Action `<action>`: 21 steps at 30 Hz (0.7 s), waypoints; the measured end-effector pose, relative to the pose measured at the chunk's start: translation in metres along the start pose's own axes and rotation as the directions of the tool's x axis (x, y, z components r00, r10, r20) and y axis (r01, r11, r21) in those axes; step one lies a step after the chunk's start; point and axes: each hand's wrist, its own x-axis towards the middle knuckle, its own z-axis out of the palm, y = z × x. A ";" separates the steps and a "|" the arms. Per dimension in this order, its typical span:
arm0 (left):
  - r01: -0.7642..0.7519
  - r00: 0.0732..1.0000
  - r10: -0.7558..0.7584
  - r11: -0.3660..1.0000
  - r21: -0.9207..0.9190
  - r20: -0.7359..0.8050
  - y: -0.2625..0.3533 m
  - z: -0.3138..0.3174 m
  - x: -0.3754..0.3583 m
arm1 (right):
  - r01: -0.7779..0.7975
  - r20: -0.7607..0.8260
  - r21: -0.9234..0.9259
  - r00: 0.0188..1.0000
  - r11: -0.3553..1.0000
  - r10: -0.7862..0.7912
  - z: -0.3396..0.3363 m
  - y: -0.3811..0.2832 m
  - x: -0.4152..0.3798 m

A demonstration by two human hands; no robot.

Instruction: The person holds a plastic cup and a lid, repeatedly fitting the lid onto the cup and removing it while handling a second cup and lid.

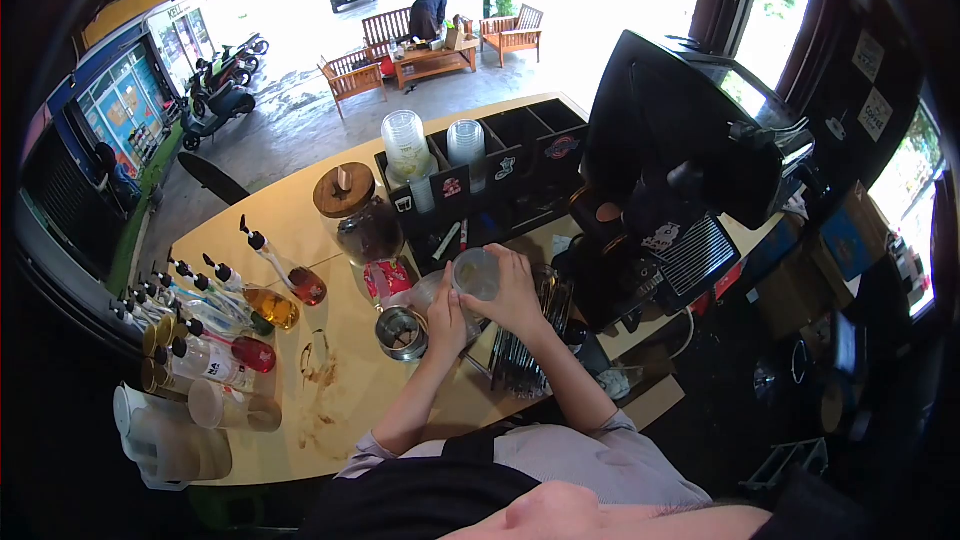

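Note:
Both my hands are at a clear plastic cup, tilted so that its round opening faces me. My right hand is wrapped round its right side. My left hand presses against the cup's left side with the fingers close together. Another clear, rounded vessel shows partly behind my left hand; its kind is hard to make out. Just left of that hand stands a metal cup, near a red and white packet. Many slim dark packets or straws lie below my right hand.
Several pump bottles and pitchers line the left side of the counter. A wooden-lidded jar and stacked cups stand ahead. On the right is a dark coffee machine. A person bends by an outdoor table.

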 end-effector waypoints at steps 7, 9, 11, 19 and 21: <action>-0.027 1.000 0.027 1.000 0.010 -0.005 0.004 -0.004 -0.003 | 0.018 -0.053 -0.047 0.998 0.999 -0.020 0.000 -0.008 -0.006; 0.022 1.000 -0.022 1.000 -0.002 0.014 0.009 -0.006 -0.005 | -0.029 -0.035 -0.042 0.999 0.999 0.027 0.000 -0.011 -0.007; -0.011 1.000 0.011 1.000 0.011 0.010 0.005 -0.006 -0.005 | -0.009 -0.068 -0.051 0.998 0.999 0.005 0.002 -0.012 -0.008; -0.064 0.998 0.064 0.997 0.047 -0.003 0.009 -0.008 -0.007 | -0.010 -0.120 -0.055 0.993 0.998 0.003 0.010 -0.009 -0.015; -0.039 0.999 0.038 0.998 0.046 0.031 0.008 -0.009 -0.007 | -0.027 -0.170 -0.030 0.985 0.999 0.022 0.013 -0.007 -0.016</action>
